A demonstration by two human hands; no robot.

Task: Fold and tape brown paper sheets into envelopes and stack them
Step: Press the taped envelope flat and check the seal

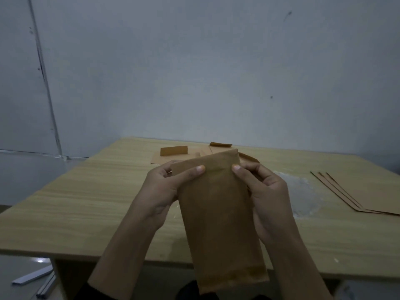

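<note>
A long brown paper envelope (218,215) is held upright in front of me above the wooden table (86,202). My left hand (164,191) grips its left edge, thumb pressed on the front near the top. My right hand (264,195) grips the right edge, its thumb also on the front near the top. A folded band shows along the envelope's bottom end. Finished brown envelopes (173,155) with raised flaps lie at the back of the table. Flat brown sheets (357,191) are fanned out at the right.
A whitish smear (300,195) marks the tabletop right of my hands. A grey wall stands just behind the table. White strips (34,278) lie on the floor at the lower left, beside the table's front edge.
</note>
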